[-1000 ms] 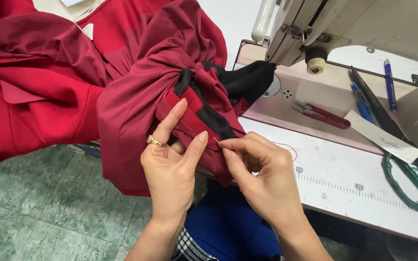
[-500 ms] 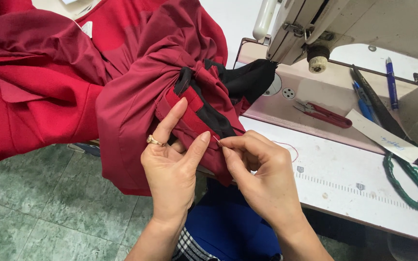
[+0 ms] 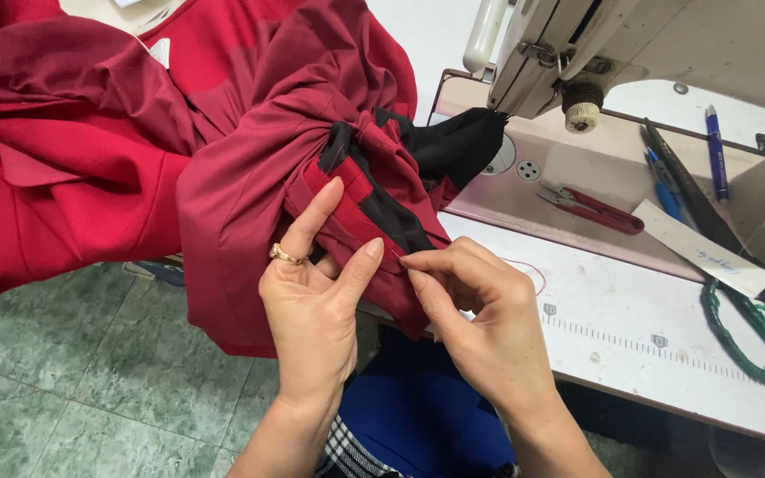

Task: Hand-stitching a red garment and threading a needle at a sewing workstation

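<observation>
A head-down view of two bare hands working on a bunched red garment (image 3: 223,177) beside a sewing machine (image 3: 648,44). The left hand (image 3: 312,301), wearing a gold ring (image 3: 285,256), is partly open, with its index finger and thumb pressed against a fold of the red cloth where a black lining strip (image 3: 382,199) shows. The right hand (image 3: 480,319) is closed in a pinch, its thumb and fingertips gripping the edge of the same red fold just beside the left thumb. The garment hangs off the left edge of the white sewing table (image 3: 648,354) and spreads away to the upper left, above a green tiled floor (image 3: 64,389). On the machine bed, well apart from the hands, lie red thread snips (image 3: 591,208), blue pens (image 3: 714,150), a paper slip (image 3: 701,248) and a green cord (image 3: 737,336)
</observation>
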